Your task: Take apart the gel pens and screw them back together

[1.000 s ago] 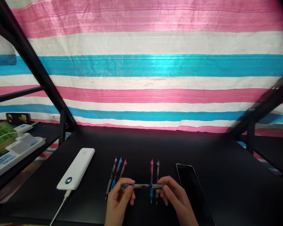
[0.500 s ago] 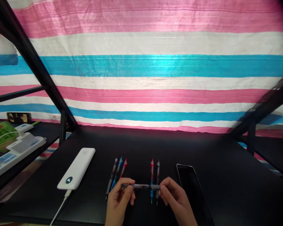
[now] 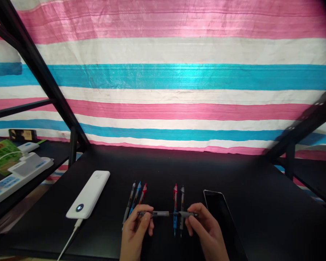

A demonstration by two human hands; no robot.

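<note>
Sheeting (image 3: 179,76) striped pink, white and blue hangs behind a black table (image 3: 157,165), with dark bars (image 3: 47,78) slanting up at either side. A white power strip (image 3: 19,185) lies beyond the table's left edge. On the table, a phone (image 3: 220,208) lies at the right and a white power bank (image 3: 89,194) at the left, a cable (image 3: 67,240) at its near end. Between them are two hands, fingers pinched narrow: the left hand (image 3: 136,230) holds a pen's barrel (image 3: 161,214), the right hand (image 3: 206,228) its gray grip (image 3: 184,214). Three pens (image 3: 136,197) lie side by side, partly hidden by the left hand; a pair of pens (image 3: 175,199) lies just left of the right hand, crossed by the held parts. Barrel and grip are roughly in line; the stretch between them is too dark to tell whether anything spans it.
</note>
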